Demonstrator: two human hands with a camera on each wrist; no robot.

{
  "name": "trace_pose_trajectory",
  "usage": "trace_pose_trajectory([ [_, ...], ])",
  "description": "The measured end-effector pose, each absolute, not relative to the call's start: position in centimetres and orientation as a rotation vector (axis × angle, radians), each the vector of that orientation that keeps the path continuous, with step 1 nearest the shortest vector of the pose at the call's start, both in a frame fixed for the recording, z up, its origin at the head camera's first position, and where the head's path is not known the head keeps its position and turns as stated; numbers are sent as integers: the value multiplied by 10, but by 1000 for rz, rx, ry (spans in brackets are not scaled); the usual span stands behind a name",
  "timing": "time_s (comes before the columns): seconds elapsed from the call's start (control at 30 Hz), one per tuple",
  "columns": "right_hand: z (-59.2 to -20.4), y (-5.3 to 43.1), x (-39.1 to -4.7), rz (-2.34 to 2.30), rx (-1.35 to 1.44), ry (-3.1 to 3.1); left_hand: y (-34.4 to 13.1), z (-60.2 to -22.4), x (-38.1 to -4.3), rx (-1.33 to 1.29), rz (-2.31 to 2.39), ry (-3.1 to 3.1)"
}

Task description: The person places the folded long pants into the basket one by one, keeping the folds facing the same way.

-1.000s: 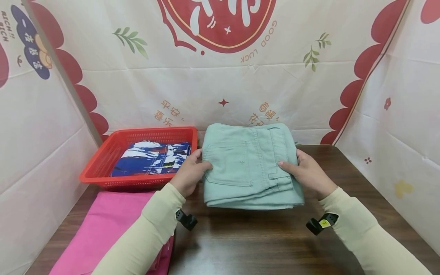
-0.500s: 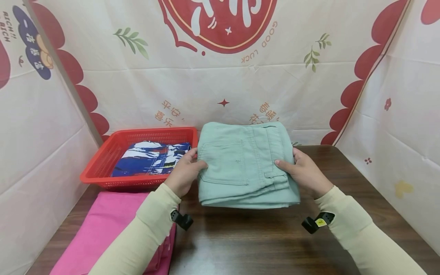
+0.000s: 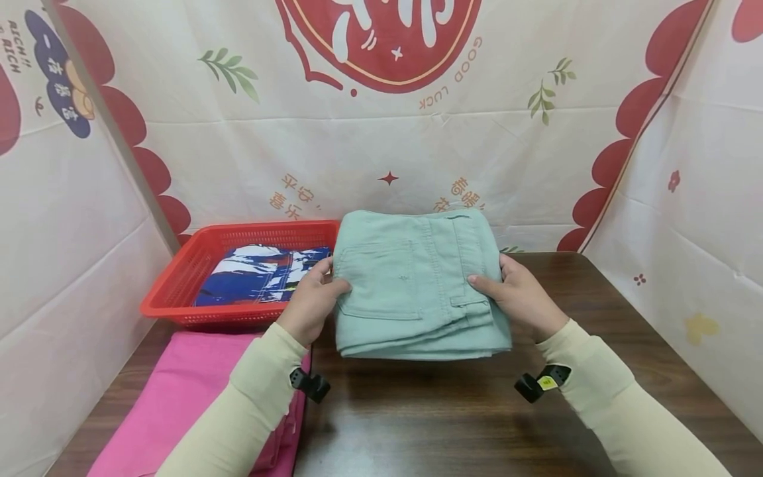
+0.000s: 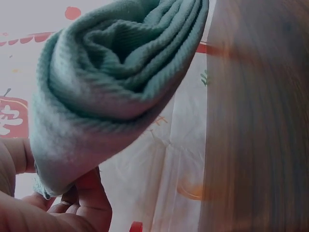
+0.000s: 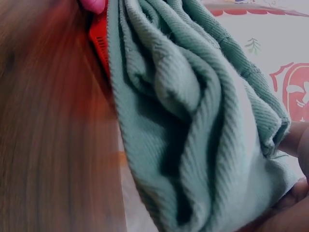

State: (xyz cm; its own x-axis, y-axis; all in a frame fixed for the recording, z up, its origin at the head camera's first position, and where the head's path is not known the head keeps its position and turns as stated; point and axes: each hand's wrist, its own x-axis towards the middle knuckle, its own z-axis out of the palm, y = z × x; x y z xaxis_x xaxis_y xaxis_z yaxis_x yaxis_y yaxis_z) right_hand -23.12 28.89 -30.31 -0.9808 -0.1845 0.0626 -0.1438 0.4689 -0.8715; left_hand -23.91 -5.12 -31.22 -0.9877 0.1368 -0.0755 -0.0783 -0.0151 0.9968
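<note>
A pair of folded mint-green pants (image 3: 381, 285), with a back pocket and belt loops facing up, is held above the table between both hands. My left hand (image 3: 312, 298) grips its left edge, thumb on top and fingers beneath. On the opposite edge my right hand (image 3: 524, 295) pinches it the same way. In the left wrist view the rolled layers of the pants (image 4: 96, 96) show end-on, with the left hand's fingers (image 4: 91, 198) curled under the edge. The right wrist view shows the loose inner folds of the pants (image 5: 193, 121) beside the right hand (image 5: 294, 193).
A red plastic basket (image 3: 179, 295) stands at the back left, with a folded blue, white and red garment (image 3: 238, 278) inside. Folded pink cloth (image 3: 197, 371) lies in front of it, under the left forearm. Printed fabric walls (image 3: 381, 152) border the brown wooden table (image 3: 411, 417).
Both hands have carried the folded pants slightly leftward, toward the basket, keeping the same hold. The basket and the pink cloth stay where they were.
</note>
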Motion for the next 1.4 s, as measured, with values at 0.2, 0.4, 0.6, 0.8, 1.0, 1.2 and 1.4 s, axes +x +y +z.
trace_pose_trajectory([
  [0.2,-301,283,-234,-1569,-322,2665,-57,-310,-236,59,2156,2082],
  [0.4,-300,279,-236,-1566,-313,2665,-62,-305,-235,49,2134,2094],
  [0.6,-297,274,-236,-1587,-313,2649,-67,-303,-236,63,2134,2085],
  [0.8,-294,269,-237,-1661,-320,2584,-71,-301,-235,84,2151,2093],
  [1.0,-293,266,-239,-1676,-337,2584,-73,-300,-236,100,2134,2123],
  [1.2,-292,262,-244,-1657,-332,2603,-77,-299,-239,122,2152,2155],
  [1.4,-287,256,-248,-1626,-355,2622,-85,-297,-241,154,2129,2236],
])
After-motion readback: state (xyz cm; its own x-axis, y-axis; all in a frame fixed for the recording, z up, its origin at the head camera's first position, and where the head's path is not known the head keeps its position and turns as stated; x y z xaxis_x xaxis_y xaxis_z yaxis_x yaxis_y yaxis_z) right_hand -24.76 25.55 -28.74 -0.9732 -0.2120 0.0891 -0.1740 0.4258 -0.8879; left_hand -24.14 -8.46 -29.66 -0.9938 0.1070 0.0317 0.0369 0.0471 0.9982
